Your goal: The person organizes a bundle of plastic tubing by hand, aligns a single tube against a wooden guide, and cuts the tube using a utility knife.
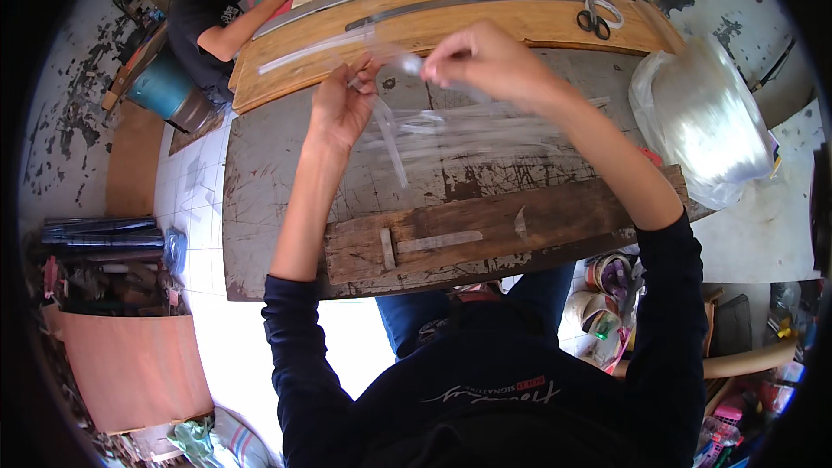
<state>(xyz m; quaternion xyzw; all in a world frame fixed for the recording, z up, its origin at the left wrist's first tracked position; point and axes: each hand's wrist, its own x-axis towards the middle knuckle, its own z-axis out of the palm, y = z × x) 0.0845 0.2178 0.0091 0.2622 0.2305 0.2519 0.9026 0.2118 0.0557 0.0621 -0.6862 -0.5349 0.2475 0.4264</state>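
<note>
hands up, two of them, working over the grey table (269,178)! the left hand (344,100) had thumb and fingers pinched together on a clear plastic strip (392,143), one tail of it hanging below that palm. out to its right, the right hand (485,62) had its fingertips bunched together, apparently clamped on the upper part of that same strip; blur hid the exact grip.

below and between the hands, what a tangle: a loose heap of clear strips (494,134) spread across the tabletop. nearer the body than both hands lay the dark wooden board (598,208), a small pale piece (387,249) resting on it. beyond the right hand sat the scissors (594,24), and well off to its right, the big clear roll (715,113).

and the danger? film that thin and slick looked likely to slide from either pinch if the pull came unevenly. the dangling tail seemed apt to snag in the heap beneath, were the left hand to dip. a hard tug might have creased or twisted the strip, and its transparency made one edge easy to mistake for another.
</note>
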